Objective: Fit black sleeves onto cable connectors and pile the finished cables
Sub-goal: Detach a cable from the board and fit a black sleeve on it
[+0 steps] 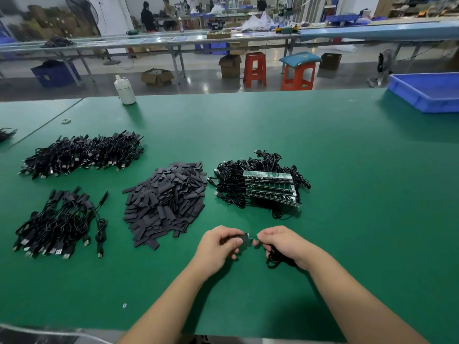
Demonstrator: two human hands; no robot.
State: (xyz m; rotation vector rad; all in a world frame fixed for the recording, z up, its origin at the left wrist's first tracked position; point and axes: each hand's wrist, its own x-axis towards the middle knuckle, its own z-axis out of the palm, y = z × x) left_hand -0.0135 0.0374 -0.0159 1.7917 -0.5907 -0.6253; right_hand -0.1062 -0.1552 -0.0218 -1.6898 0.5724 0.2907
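Observation:
My left hand (218, 244) pinches a flat black sleeve (244, 239) near the table's front middle. My right hand (283, 244) pinches the small green connector board (253, 236) of a black cable (273, 260), whose loop hangs under the palm. The sleeve's open end meets the board between the two hands. A heap of loose black sleeves (165, 202) lies just left of the hands. Cables with bare green boards (263, 187) are stacked behind the hands. Two piles of sleeved cables lie at the left, the near pile (59, 224) and the far pile (82, 155).
The green table (347, 219) runs wide to the right. A blue bin (427, 91) stands at the far right edge, a white bottle (125, 90) at the far left edge. Stools, boxes and other workbenches with people lie beyond.

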